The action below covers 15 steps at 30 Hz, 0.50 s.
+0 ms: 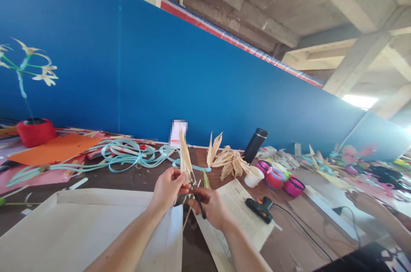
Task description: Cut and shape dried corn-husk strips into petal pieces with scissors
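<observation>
My left hand point(169, 190) pinches a dried corn husk point(185, 155) that stands upright above the fingers. In my right hand point(210, 204) is a pair of black-handled scissors point(199, 204), its blades pointing up against the husk's lower right side. Both hands are close together over the table's middle. More dried husks point(229, 158) lie just beyond them, to the right. Below the right hand is a printed sheet point(239, 203), with a black hot glue gun point(261, 208) resting on its right part.
Light blue ribbon point(128, 156) is heaped at left, near an orange sheet point(59, 149) and a red pot point(36, 131). A large white board point(96, 225) lies front left. Rightward are a black bottle point(256, 144), a white cup point(253, 176), a power strip point(332, 212) and another person's hand point(361, 201).
</observation>
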Each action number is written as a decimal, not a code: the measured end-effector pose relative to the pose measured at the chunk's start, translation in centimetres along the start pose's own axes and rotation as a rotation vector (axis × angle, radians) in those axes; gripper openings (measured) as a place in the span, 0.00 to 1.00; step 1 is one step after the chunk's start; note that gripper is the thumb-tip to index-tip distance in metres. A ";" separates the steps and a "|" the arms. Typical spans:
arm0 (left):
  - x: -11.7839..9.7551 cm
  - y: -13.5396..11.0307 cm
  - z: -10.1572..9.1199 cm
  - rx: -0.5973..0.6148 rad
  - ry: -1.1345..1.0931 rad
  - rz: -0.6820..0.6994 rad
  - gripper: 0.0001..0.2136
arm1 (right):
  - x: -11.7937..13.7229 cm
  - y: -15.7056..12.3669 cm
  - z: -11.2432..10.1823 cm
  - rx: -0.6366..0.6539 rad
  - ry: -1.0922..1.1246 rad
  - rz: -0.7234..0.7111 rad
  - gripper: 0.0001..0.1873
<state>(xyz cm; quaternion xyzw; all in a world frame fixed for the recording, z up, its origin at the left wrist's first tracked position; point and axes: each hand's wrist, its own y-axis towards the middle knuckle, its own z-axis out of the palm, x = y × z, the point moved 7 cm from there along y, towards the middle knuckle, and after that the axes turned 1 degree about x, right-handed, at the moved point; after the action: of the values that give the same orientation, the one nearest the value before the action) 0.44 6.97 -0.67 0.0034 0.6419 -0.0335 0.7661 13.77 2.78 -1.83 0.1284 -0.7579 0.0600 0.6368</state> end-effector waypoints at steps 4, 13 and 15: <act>-0.4 -0.3 0.1 -0.005 0.028 -0.008 0.09 | 0.4 -0.1 -0.2 0.012 0.063 0.024 0.19; -0.6 -0.2 0.2 0.018 0.076 0.040 0.10 | 0.9 -0.6 -0.5 0.020 0.128 0.043 0.20; -0.6 -0.1 0.1 0.034 0.085 0.046 0.10 | 0.8 -0.6 -0.6 0.007 0.121 0.051 0.21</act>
<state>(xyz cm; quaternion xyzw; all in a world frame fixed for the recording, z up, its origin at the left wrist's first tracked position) 0.44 6.86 -0.08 0.0327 0.6730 -0.0264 0.7385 14.34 2.29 -0.97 0.1072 -0.7210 0.0866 0.6791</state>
